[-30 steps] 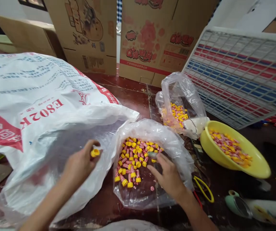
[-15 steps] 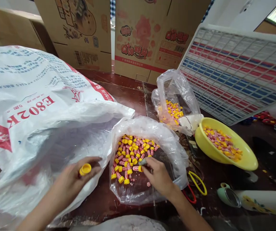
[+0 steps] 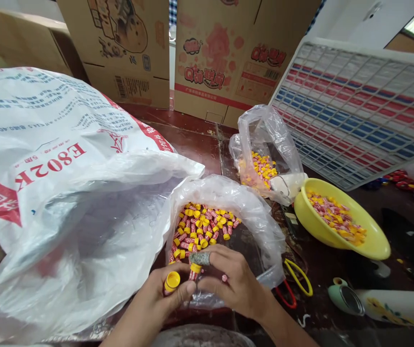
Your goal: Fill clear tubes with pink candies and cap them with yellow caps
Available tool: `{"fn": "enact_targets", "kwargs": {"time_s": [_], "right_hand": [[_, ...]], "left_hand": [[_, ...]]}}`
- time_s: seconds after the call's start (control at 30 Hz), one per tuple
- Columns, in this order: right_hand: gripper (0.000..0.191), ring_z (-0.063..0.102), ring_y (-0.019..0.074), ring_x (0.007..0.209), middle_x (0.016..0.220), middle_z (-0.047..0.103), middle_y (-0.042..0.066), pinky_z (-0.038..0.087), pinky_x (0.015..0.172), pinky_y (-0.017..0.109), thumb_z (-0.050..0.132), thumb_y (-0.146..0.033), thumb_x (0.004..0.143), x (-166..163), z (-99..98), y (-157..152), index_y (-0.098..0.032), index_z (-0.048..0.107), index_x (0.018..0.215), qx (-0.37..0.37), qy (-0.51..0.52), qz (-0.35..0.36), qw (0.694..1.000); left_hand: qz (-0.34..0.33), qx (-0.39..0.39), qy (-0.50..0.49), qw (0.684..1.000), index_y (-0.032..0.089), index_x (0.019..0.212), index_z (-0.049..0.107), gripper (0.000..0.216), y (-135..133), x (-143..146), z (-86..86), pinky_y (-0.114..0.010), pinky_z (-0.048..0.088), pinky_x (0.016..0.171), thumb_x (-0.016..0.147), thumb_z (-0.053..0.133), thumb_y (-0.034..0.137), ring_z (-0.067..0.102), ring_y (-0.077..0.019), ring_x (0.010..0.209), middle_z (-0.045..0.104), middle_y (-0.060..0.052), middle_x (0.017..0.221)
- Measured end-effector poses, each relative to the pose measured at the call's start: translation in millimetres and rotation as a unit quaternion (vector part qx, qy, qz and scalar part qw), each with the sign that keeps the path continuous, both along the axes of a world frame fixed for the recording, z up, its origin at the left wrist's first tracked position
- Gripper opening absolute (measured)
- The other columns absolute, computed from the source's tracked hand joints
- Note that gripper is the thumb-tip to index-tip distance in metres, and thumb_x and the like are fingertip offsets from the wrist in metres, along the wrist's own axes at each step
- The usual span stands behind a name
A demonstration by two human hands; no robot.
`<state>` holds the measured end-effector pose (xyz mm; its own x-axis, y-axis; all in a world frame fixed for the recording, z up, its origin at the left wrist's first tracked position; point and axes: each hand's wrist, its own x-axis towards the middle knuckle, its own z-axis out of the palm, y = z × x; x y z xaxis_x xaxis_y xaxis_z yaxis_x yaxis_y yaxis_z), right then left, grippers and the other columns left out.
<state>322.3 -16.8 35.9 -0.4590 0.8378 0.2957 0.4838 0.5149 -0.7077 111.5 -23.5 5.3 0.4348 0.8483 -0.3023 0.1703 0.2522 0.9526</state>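
Note:
My left hand (image 3: 158,296) is closed around a yellow round piece (image 3: 173,280), hollow at the top like an open cap; anything below its rim is hidden by my fingers. Close beside it, my right hand (image 3: 234,277) grips a small red-and-white bottle (image 3: 194,273) with a yellow cap on top. A grey wrapping (image 3: 200,259) covers one finger of that hand, pressed near the cap. Both hands almost meet at the front edge of an open clear plastic bag (image 3: 265,241), where many similar little yellow-capped bottles (image 3: 201,226) lie.
A large white printed sack (image 3: 66,115) gapes open on the left. Behind stands another clear bag (image 3: 265,120) of yellow-capped pieces. To the right are a yellow bowl (image 3: 376,236), scissors (image 3: 303,279) with yellow and red handles, a floral flask (image 3: 394,306) and a white wire rack (image 3: 358,106).
My left hand has moved right from the sack's mouth, still with the yellow piece. My right hand has drawn back towards me with a capped bottle, and the hands are now together.

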Motion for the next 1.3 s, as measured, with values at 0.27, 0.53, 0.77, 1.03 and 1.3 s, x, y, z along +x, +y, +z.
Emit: {"fn": "enact_targets", "kwargs": {"time_s": [0.27, 0.53, 0.77, 1.03, 1.3], "right_hand": [[0.063, 0.066, 0.0312, 0.105, 0.109, 0.067, 0.013, 0.057, 0.095, 0.046, 0.085, -0.039, 0.071, -29, -27.0, -11, -0.017, 0.054, 0.121, 0.181, -0.041, -0.08, 0.979], [0.076, 0.062, 0.0332, 0.12, 0.125, 0.065, 0.016, 0.055, 0.099, 0.047, 0.083, -0.052, 0.077, 8, -16.9, 15, -0.017, 0.05, 0.136, 0.088, -0.104, -0.095, 0.986], [0.012, 0.068, 0.022, 0.081, 0.092, 0.067, 0.004, 0.054, 0.072, 0.031, 0.07, -0.013, 0.088, 3, -51.4, 15, -0.02, 0.061, 0.092, -0.037, -0.258, -0.101, 0.96], [0.017, 0.062, 0.0167, 0.073, 0.086, 0.063, 0.002, 0.047, 0.068, 0.026, 0.057, -0.003, 0.086, -4, -72.2, 15, -0.02, 0.058, 0.083, 0.019, -0.152, -0.123, 0.98], [0.016, 0.052, 0.0156, 0.074, 0.079, 0.054, -0.001, 0.044, 0.068, 0.026, 0.056, -0.015, 0.09, 8, -3.8, 23, -0.02, 0.055, 0.074, -0.074, 0.081, -0.101, 0.989]], "left_hand": [[0.084, -0.127, -0.198, 0.968, 0.016, 0.101, 0.068, 0.046, -3, 18, -6.0, -0.025, 0.047, 0.064, 0.079, 0.076, 0.055, 0.057, -0.0141, 0.066, 0.065, 0.0, 0.074], [0.066, 0.215, 0.314, 0.922, 0.02, 0.097, 0.06, 0.018, 62, -46, 16.3, -0.032, 0.05, 0.075, 0.085, 0.051, 0.03, 0.065, -0.0242, 0.083, 0.067, -0.006, 0.089], [0.009, 0.27, 0.419, 0.867, 0.022, 0.094, 0.07, 0.03, 136, -67, -28.3, -0.033, 0.043, 0.07, 0.076, 0.048, 0.011, 0.065, -0.0276, 0.084, 0.064, -0.01, 0.099], [0.04, 0.265, 0.365, 0.891, 0.018, 0.103, 0.064, 0.025, 112, -79, -17.3, -0.031, 0.048, 0.081, 0.086, 0.056, 0.035, 0.067, -0.0266, 0.093, 0.072, -0.009, 0.104], [0.009, 0.084, 0.105, 0.991, 0.02, 0.084, 0.071, 0.035, 26, -54, 16.2, -0.024, 0.044, 0.066, 0.081, 0.071, 0.055, 0.059, -0.0186, 0.072, 0.069, -0.001, 0.076]]}}
